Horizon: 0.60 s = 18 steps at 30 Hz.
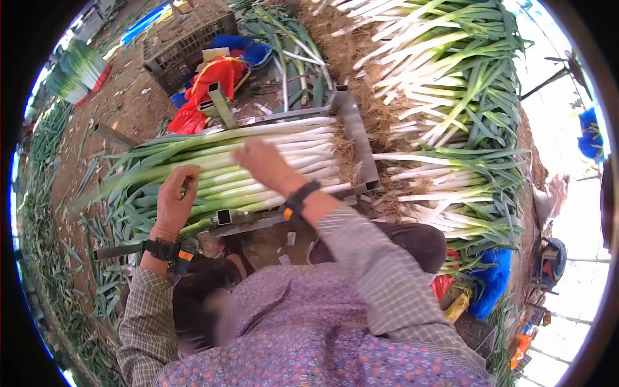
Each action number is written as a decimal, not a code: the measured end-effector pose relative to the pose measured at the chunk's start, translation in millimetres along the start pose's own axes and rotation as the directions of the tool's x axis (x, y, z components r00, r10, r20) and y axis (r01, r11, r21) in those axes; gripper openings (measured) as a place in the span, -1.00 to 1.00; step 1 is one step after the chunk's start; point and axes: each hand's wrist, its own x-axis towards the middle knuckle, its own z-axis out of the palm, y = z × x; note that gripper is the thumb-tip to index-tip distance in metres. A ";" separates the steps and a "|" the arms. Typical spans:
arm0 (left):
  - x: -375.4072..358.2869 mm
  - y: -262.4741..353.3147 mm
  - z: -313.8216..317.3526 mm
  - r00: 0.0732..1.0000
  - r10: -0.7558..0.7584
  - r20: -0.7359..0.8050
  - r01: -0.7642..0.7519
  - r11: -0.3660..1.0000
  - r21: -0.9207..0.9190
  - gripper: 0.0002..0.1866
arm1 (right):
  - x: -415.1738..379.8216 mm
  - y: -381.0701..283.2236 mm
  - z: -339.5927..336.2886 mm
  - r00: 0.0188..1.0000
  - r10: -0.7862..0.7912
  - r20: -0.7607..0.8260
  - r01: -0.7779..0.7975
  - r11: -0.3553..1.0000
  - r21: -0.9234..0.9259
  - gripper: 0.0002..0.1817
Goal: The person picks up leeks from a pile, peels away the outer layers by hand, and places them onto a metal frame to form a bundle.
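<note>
A row of leeks (pixel 290 145) lies side by side in a metal frame (pixel 361 138), roots to the right and green leaves to the left. Over the leaf end, my left hand (pixel 175 200) is closed with its fingers curled; what they hold, if anything, is hidden. My right hand (pixel 264 166) is above the middle of the row, slightly blurred, its fingers bent together. I cannot make out anything in it. A smeared green leaf (pixel 122 182) stretches out to the left of the hands. Both wrists wear dark bands.
A large heap of leeks (pixel 451 84) covers the ground on the right. Beyond the frame are a plastic crate (pixel 187 39), a red bag (pixel 209 90) and more leeks (pixel 290 51). Bundled leeks (pixel 77 71) stand at far left. Loose leaves (pixel 71 309) litter the soil.
</note>
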 end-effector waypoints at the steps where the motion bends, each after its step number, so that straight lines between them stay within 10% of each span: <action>1: -3.8 -15.5 3.5 1.000 -0.012 0.026 0.008 0.992 0.126 -0.69 | -18.0 5.6 29.2 0.998 0.005 0.060 0.000 0.997 -0.077 -0.80; 3: -9.9 -48.5 28.6 0.997 0.005 0.079 -0.032 0.938 0.346 -0.62 | -51.2 14.3 50.7 0.961 0.020 0.275 0.058 0.960 -0.273 -0.77; 5: -20.1 -66.1 53.4 0.948 -0.183 0.261 0.092 0.941 0.326 -0.54 | -78.0 2.5 22.4 0.991 0.091 0.099 -0.079 0.991 -0.110 -0.75; 7: -33.6 -86.2 69.5 0.920 0.008 0.391 -0.156 0.925 0.347 -0.56 | -86.4 -3.4 -49.5 0.966 0.148 0.210 -0.147 0.989 -0.019 -0.74; 10: -35.5 -84.2 82.5 0.949 0.011 0.316 -0.119 0.938 0.325 -0.60 | -121.7 19.5 -172.5 0.980 0.115 0.160 -0.140 0.978 0.153 -0.66; 13: -36.7 -78.9 93.3 0.958 0.009 0.286 -0.123 0.915 0.385 -0.65 | -172.4 75.0 -265.7 0.760 0.638 0.123 -0.638 0.695 0.332 -0.64; 14: -36.3 -80.1 96.6 0.963 0.024 0.267 -0.128 0.917 0.378 -0.67 | -204.0 117.9 -266.3 0.757 0.653 -0.008 -0.593 0.692 0.412 -0.65; 16: -33.4 -99.2 104.7 0.963 -0.039 0.268 -0.083 0.898 0.431 -0.70 | -246.6 183.5 -239.1 0.343 0.911 -0.227 -0.645 0.404 0.648 -0.71; 18: -28.7 -102.9 110.9 0.958 -0.115 0.262 -0.035 0.862 0.506 -0.72 | -260.9 238.7 -216.6 0.156 0.968 -0.196 -0.486 0.248 0.838 -0.75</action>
